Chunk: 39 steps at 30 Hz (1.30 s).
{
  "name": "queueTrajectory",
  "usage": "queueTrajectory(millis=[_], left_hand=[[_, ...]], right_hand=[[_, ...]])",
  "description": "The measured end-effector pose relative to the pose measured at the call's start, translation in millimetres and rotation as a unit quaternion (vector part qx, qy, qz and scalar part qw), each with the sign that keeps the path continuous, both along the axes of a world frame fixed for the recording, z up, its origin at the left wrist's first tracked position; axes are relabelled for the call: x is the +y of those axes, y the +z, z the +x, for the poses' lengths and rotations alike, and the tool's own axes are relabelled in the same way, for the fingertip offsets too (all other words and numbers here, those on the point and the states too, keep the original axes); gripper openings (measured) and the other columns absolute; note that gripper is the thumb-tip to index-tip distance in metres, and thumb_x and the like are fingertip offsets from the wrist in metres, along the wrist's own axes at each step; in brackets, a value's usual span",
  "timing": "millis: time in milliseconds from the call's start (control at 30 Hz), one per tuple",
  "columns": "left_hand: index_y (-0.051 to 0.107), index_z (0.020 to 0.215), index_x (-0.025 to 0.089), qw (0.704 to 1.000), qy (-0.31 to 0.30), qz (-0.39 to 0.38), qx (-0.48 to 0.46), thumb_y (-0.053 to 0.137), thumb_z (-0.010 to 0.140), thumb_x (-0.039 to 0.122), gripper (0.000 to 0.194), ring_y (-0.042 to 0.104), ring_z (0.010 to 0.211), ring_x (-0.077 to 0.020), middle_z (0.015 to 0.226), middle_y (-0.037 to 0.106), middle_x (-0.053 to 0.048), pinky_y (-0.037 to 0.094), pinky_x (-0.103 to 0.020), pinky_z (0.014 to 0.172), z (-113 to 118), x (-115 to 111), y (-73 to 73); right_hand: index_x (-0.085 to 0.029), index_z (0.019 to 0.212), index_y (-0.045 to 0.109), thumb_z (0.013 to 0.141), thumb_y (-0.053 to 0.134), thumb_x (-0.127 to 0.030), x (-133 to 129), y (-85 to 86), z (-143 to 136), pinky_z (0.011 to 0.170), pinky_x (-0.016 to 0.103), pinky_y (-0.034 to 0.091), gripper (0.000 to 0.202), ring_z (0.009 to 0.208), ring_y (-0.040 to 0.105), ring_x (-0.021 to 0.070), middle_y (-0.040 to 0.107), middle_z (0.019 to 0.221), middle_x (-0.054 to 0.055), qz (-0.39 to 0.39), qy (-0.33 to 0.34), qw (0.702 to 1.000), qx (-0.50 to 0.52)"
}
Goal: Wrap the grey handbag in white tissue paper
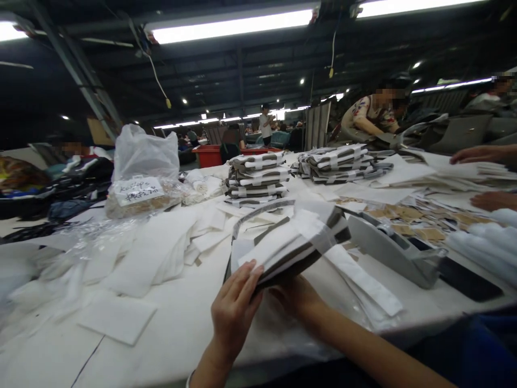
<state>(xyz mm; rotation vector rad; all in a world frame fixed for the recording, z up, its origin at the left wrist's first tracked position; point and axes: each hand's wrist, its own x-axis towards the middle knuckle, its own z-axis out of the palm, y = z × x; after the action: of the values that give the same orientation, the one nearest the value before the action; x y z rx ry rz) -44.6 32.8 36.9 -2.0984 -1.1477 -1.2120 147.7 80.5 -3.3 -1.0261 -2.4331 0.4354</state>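
A bundle of grey and white fabric pieces [291, 242] is raised, tilted, above the near part of the white table, with a pale band round its right part. My left hand [238, 302] is closed on the bundle's near left end, its fingers over the top. Under the bundle is my right hand [299, 299]; its fingers are mostly hidden beneath the fabric. A grey tape dispenser [396, 250] stands just right of the bundle. Behind it rises a stack of similar banded bundles [258, 178], with another stack [339, 163] to its right.
White sheets [157, 253] and a clear labelled bag [141, 188] lie to the left. White strips [363, 280] lie near the table's front edge, beside a dark flat object [468, 277]. Another person's hands [484, 155] are over papers at the right. People work farther back.
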Motion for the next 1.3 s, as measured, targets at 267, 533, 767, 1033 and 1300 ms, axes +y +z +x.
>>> queueTrajectory(millis=[267, 533, 767, 1033, 1300], left_hand=[[0.06, 0.131, 0.019, 0.998, -0.038, -0.02, 0.046, 0.056, 0.095, 0.012, 0.037, 0.062, 0.119, -0.0206, 0.129, 0.067, -0.007, 0.055, -0.033, 0.1, 20, 1, -25.2], [0.063, 0.127, 0.021, 0.997, -0.043, -0.046, 0.055, 0.051, 0.097, 0.014, 0.033, 0.064, 0.117, -0.0208, 0.126, 0.068, -0.007, 0.058, -0.033, 0.096, 19, -7, -36.7], [0.065, 0.124, 0.024, 0.997, -0.043, -0.029, 0.06, 0.059, 0.095, 0.014, 0.032, 0.065, 0.117, -0.0206, 0.125, 0.069, -0.005, 0.058, -0.032, 0.096, 33, -23, -48.1], [0.069, 0.118, 0.027, 0.997, -0.054, 0.027, 0.05, 0.051, 0.099, 0.017, 0.027, 0.068, 0.111, -0.018, 0.119, 0.072, -0.001, 0.059, -0.027, 0.091, 36, -37, -45.9], [0.07, 0.117, 0.029, 0.996, -0.049, 0.011, 0.069, 0.048, 0.101, 0.019, 0.029, 0.07, 0.106, -0.0172, 0.116, 0.073, 0.0, 0.061, -0.026, 0.086, 35, -38, -41.8]], right_hand=[[-0.02, 0.137, 0.057, 0.09, 0.061, -0.042, -46, -8.3, 15, 0.109, 0.051, 0.044, 0.052, 0.128, 0.054, 0.0351, 0.058, 0.141, 0.014, -0.067, 0.023, 0.997, -0.025], [-0.033, 0.111, 0.071, 0.095, 0.05, -0.035, -63, 26.8, 19, 0.087, 0.042, 0.057, 0.026, 0.094, 0.07, 0.0258, 0.076, 0.1, 0.008, 0.035, 0.135, 0.987, 0.081], [-0.021, 0.108, 0.071, 0.095, 0.052, -0.037, 77, 79.5, 10, 0.093, 0.035, 0.052, 0.028, 0.103, 0.068, 0.0246, 0.074, 0.112, 0.008, -0.093, -0.117, 0.989, 0.021], [-0.014, 0.098, 0.067, 0.091, 0.066, -0.04, 150, 37.3, -52, 0.087, 0.041, 0.055, 0.027, 0.093, 0.066, 0.0195, 0.069, 0.102, 0.006, -0.243, -0.181, 0.947, -0.102], [-0.015, 0.083, 0.061, 0.091, 0.067, -0.038, 142, 41.8, -47, 0.067, 0.026, 0.056, 0.024, 0.074, 0.067, 0.0128, 0.069, 0.079, 0.002, -0.387, -0.136, 0.906, 0.107]])
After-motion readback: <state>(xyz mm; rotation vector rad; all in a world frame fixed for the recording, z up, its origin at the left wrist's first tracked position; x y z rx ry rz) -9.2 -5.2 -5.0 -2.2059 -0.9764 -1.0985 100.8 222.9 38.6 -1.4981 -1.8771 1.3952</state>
